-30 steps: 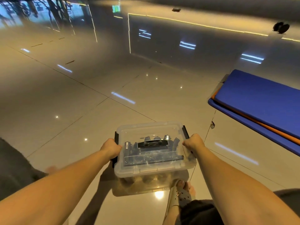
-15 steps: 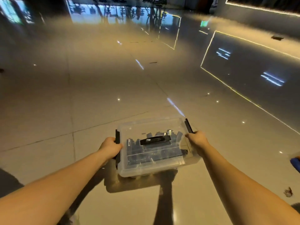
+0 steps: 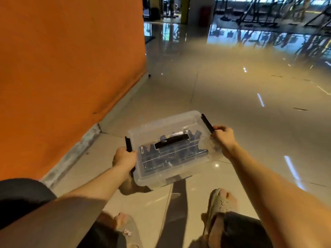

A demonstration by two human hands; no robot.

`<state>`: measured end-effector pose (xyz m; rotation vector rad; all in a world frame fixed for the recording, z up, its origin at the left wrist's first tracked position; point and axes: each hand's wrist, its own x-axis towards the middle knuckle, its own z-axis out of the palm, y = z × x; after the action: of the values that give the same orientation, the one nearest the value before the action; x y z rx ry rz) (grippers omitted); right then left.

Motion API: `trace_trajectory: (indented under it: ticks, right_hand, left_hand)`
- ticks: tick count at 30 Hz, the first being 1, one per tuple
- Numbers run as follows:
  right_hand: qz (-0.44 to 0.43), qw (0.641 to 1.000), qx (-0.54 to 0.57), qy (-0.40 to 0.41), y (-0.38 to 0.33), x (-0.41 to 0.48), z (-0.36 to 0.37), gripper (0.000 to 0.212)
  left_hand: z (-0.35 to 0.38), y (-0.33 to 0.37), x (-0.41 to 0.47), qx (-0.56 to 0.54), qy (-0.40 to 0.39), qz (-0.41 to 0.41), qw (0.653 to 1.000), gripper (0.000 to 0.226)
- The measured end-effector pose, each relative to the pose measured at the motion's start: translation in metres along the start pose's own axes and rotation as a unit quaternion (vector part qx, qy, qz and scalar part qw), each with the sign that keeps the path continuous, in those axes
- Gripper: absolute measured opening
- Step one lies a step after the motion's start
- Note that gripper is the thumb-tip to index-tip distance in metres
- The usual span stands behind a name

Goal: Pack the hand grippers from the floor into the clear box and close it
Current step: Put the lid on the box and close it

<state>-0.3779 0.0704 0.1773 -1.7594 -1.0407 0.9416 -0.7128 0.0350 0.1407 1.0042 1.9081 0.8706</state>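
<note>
Closed clear box [image 3: 161, 178] held above the floor [image 3: 232, 86] between the two: left grip [image 3: 124, 158] clasps its left edge, right grip [image 3: 223, 136] its right edge; hand grippers [image 3: 170, 156] lie inside

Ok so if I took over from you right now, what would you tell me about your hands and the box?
Left hand: grips the clear box at its left latch.
Right hand: grips it at the right latch.
Box: held between both hands above the tiled floor, beside the orange wall.
Done: hand grippers are inside, and the lid with its black handle is on.
Left: I cannot tell if the latches are snapped, so check them, then set the box down.
</note>
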Motion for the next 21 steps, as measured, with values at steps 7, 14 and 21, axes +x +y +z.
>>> trace_trajectory:
  ticks: [7,14,21]
  right_hand:
    - [-0.029,0.987,-0.037,-0.156,-0.033,0.08,0.147,0.033]
    - [-0.068,0.946,-0.128,-0.289,-0.049,0.126,0.286,0.046]
    - [-0.067,0.915,-0.126,-0.377,-0.048,0.151,0.36,0.055]
  left_hand:
    - [-0.049,-0.046,0.065,-0.048,0.133,-0.118,0.983,0.004]
    - [-0.073,-0.073,0.092,-0.132,0.21,-0.127,0.96,0.038]
    - [-0.09,-0.09,0.101,-0.081,0.278,-0.202,0.936,0.011]
